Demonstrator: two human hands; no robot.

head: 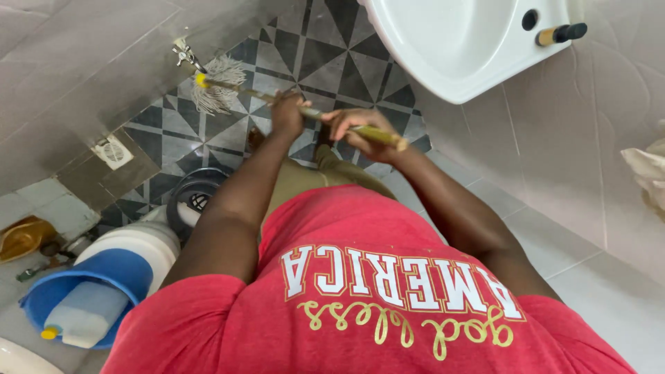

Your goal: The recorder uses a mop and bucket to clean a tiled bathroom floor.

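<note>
Two sets of fingers are wrapped round one stick: your left hand [287,114] is clenched on the mop handle [312,114] about midway along it, knuckles up, and your right hand [360,131] grasps the same handle nearer its butt end, fingers curled over the top with the tip of the stick poking out just past them. Hands spaced apart like this likely give you leverage, the forward one steering, the rear one pushing. The handle runs at a slant away from you, down and to the left, so the mop head [216,86] lies on the patterned floor tiles [325,55] close to the foot of the grey wall, just beside a small metal tap [183,54]. The handle looks yellowish-olive, slim and a bit worn; a yellow collar joins it to the head, whose pale, greyish string strands splay out flat against the tile. Whether they are wet, you cannot tell from here. Outward from there: a white basin [443,48] hangs above right, a floor drain grate [113,152] sits at the left, and near your left side a blue bucket [104,277] holds a pale bottle [83,315] with a yellow cap.
</note>
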